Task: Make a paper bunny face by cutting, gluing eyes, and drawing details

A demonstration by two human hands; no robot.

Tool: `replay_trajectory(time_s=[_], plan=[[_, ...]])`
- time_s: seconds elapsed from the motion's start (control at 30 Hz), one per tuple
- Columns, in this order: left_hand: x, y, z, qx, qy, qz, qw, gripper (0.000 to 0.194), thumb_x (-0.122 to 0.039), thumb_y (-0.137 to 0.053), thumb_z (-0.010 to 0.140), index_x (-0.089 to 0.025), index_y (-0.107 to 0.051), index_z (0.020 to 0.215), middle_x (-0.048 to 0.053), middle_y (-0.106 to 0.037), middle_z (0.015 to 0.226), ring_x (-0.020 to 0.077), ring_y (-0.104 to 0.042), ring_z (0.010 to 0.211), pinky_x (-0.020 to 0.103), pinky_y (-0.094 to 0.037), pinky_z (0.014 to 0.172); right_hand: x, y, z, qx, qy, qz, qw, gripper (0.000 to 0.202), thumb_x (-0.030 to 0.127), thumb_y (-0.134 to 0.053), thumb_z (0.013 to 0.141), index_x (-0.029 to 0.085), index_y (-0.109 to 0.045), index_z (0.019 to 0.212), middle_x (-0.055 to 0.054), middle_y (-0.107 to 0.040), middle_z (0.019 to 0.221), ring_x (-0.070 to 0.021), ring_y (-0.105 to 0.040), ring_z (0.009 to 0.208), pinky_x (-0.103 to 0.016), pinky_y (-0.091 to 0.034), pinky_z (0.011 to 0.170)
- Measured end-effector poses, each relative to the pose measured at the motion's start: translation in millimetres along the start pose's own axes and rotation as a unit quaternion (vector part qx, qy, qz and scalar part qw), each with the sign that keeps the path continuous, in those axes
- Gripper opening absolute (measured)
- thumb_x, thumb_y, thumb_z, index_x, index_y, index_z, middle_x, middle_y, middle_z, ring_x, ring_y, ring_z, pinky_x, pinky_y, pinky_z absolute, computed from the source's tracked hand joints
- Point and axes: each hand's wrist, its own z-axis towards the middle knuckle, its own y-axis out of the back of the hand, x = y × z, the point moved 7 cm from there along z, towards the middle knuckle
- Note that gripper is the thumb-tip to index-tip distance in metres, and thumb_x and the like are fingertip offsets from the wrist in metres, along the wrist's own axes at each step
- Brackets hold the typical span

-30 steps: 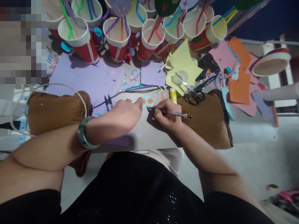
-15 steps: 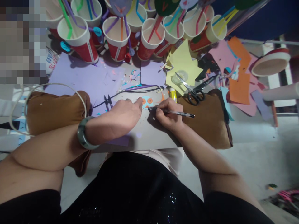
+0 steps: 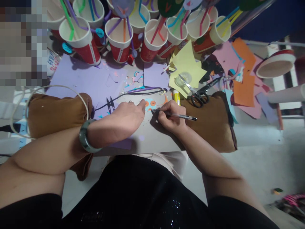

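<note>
A small light-blue paper face [image 3: 148, 108] with two orange round eyes and an orange mouth lies on the table. At its left edge, the fingertips of my left hand [image 3: 122, 117] press closed against it; the thumb is hidden. My right hand [image 3: 172, 117] grips a black pen [image 3: 188, 117], its tip touching or just above the face's lower right part. Just beyond my right hand are an orange paper crescent [image 3: 164, 101] and a yellow glue stick [image 3: 176, 97]. Black thread snips [image 3: 110, 105] lie beyond my left wrist.
Red-and-white paper cups [image 3: 119, 51] with coloured straws stand along the back. Black-handled scissors [image 3: 199, 98] rest by yellow paper [image 3: 186, 63]. Brown cushions [image 3: 57, 111] [image 3: 209, 124] lie on both sides. Purple sheets [image 3: 78, 76], paper scraps and a white cable [image 3: 57, 86] surround the work spot.
The pen has tilted slightly, its back end shifting a little to the left with my right hand. My left hand stays in place on the paper face.
</note>
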Motion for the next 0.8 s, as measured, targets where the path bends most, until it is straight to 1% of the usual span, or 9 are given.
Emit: replay_trajectory(time_s=[0.17,0.27,0.33,0.4,0.47,0.53,0.67,0.73,0.8], plan=[[1,-1.1,0,0.004,0.005,0.008,1.000,0.056,-0.001,-0.035,0.101,-0.014,-0.064,0.148,0.018,-0.063,0.146,0.0243,-0.073,0.104,0.033,-0.057,0.079,1,-1,-1,0.016,0.007,0.010,1.000,0.012,0.018,-0.063,0.085,0.026,-0.054,0.082,0.004,-0.066,0.067,-0.0135,-0.057,0.052,-0.028,-0.047,0.051],[1,-2.0,1,-0.001,0.001,0.013,1.000,0.057,0.000,-0.035,0.101,-0.014,-0.063,0.149,0.019,-0.061,0.148,0.0245,-0.073,0.103,0.034,-0.058,0.078,-1,-2,-2,0.010,0.011,0.018,1.000,0.012,0.020,-0.064,0.087,0.026,-0.055,0.082,0.003,-0.066,0.068,-0.0137,-0.058,0.052,-0.029,-0.047,0.051],[1,-2.3,1,-0.005,-0.005,0.015,1.000,0.059,0.001,-0.035,0.099,-0.013,-0.063,0.149,0.020,-0.058,0.153,0.0254,-0.073,0.103,0.035,-0.058,0.077,-6,0,-5,-0.017,0.000,0.029,0.999,0.011,0.026,-0.064,0.090,0.027,-0.056,0.084,0.002,-0.067,0.070,-0.0155,-0.060,0.054,-0.031,-0.049,0.052],[0,-1.7,1,-0.007,-0.010,0.010,1.000,0.061,0.002,-0.034,0.098,-0.013,-0.060,0.151,0.021,-0.058,0.154,0.0267,-0.074,0.104,0.036,-0.058,0.076,-14,5,-7,-0.058,-0.020,0.044,0.997,0.013,0.036,-0.063,0.094,0.027,-0.057,0.087,0.000,-0.067,0.072,-0.0184,-0.064,0.058,-0.034,-0.053,0.055],[0,0.1,0,-0.008,-0.009,0.000,1.000,0.061,0.002,-0.033,0.099,-0.013,-0.058,0.153,0.022,-0.061,0.149,0.0276,-0.075,0.104,0.036,-0.057,0.076,-25,10,-9,-0.101,-0.049,0.048,0.993,0.018,0.044,-0.061,0.098,0.028,-0.058,0.091,-0.001,-0.066,0.073,-0.0208,-0.067,0.061,-0.038,-0.056,0.058],[1,2.9,-1,-0.008,-0.006,-0.008,1.000,0.059,0.001,-0.034,0.100,-0.011,-0.058,0.152,0.022,-0.066,0.142,0.0276,-0.075,0.102,0.036,-0.056,0.076,-36,14,-10,-0.132,-0.079,0.036,0.987,0.023,0.049,-0.057,0.102,0.028,-0.059,0.094,-0.002,-0.064,0.074,-0.0217,-0.068,0.063,-0.040,-0.058,0.060],[2,11.1,-3,-0.038,-0.014,-0.017,0.999,0.050,0.000,-0.035,0.101,-0.009,-0.064,0.140,0.019,-0.071,0.129,0.0254,-0.076,0.095,0.036,-0.056,0.079,-54,16,-8,-0.157,-0.110,0.027,0.981,0.029,0.054,-0.047,0.108,0.028,-0.061,0.107,-0.002,-0.060,0.077,-0.0199,-0.066,0.062,-0.039,-0.058,0.059],[4,14.9,-2,-0.063,-0.028,-0.025,0.997,0.044,-0.004,-0.036,0.103,-0.010,-0.067,0.132,0.017,-0.072,0.128,0.0250,-0.075,0.094,0.037,-0.056,0.079,-60,18,-7,-0.180,-0.116,0.047,0.976,0.028,0.054,-0.048,0.108,0.029,-0.060,0.112,-0.001,-0.059,0.078,-0.0181,-0.063,0.058,-0.037,-0.057,0.057],[8,18.4,-2,-0.093,-0.026,-0.030,0.995,0.039,-0.007,-0.037,0.104,-0.012,-0.070,0.124,0.017,-0.070,0.131,0.0256,-0.075,0.095,0.037,-0.056,0.078,-64,22,-7,-0.205,-0.122,0.065,0.969,0.029,0.055,-0.048,0.108,0.029,-0.058,0.116,0.000,-0.059,0.080,-0.0164,-0.062,0.056,-0.036,-0.057,0.056]])
